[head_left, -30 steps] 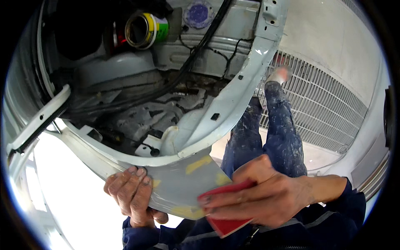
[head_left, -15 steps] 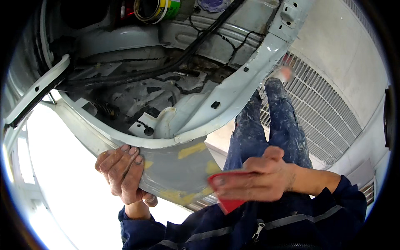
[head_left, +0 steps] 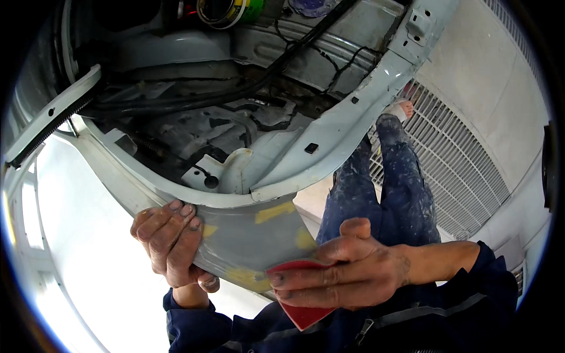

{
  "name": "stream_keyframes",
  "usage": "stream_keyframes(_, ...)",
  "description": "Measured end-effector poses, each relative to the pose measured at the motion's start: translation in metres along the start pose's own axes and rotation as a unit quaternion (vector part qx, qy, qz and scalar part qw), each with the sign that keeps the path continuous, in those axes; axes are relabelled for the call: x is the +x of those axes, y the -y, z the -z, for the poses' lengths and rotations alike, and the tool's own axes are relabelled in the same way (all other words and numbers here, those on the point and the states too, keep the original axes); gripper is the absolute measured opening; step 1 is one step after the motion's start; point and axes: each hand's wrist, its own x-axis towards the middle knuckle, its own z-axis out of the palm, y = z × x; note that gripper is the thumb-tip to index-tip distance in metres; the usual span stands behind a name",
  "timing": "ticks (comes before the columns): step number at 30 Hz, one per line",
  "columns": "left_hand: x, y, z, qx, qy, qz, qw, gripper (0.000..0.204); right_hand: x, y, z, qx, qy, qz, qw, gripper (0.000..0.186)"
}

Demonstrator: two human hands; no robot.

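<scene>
While left hand [head_left: 170, 247] grips grey panel [head_left: 247, 232] — fingers [head_left: 166, 228] curled round it — right hand [head_left: 356, 270], fingers pressed together over red sheet [head_left: 305, 316], sits further left than before.

At 8 o'clock in the head view, the left hand [head_left: 170, 244] grips the edge of a grey panel [head_left: 247, 235] with yellow patches [head_left: 275, 213]. At 5 o'clock, the right hand [head_left: 347, 273] holds a red sheet [head_left: 303, 315] over the panel's corner. A floor grating [head_left: 448, 162] lies toward 3 o'clock, a tin [head_left: 231, 13] between 11 and 12.
</scene>
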Motion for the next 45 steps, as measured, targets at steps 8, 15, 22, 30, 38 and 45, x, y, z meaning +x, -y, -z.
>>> stream_keyframes(8,-0.002,0.003,0.003,-0.027,0.012,-0.018,0.999,0.074,0.007,0.012,0.009,0.013,0.063,-0.06,0.996,0.037)
stream_keyframes(15,-0.003,0.001,0.004,-0.02,0.018,-0.015,1.0,0.073,0.004,0.004,0.02,0.024,0.009,-0.113,0.993,0.039)
stream_keyframes(22,-0.003,-0.001,0.002,-0.008,-0.004,0.01,1.0,0.04,0.009,0.005,0.031,0.094,0.049,-0.11,0.988,0.048)
stream_keyframes(30,0.001,-0.004,0.002,-0.003,0.005,0.019,1.0,0.046,0.023,0.026,0.033,0.046,0.092,-0.195,0.975,0.057)
stream_keyframes(38,0.005,-0.007,0.004,-0.007,0.02,0.049,0.999,0.054,0.049,0.033,0.0,-0.05,0.05,-0.09,0.993,0.045)
stream_keyframes(45,0.005,-0.009,0.006,-0.028,0.023,0.067,0.997,0.049,0.077,0.037,-0.018,-0.098,0.029,-0.038,0.994,0.032)
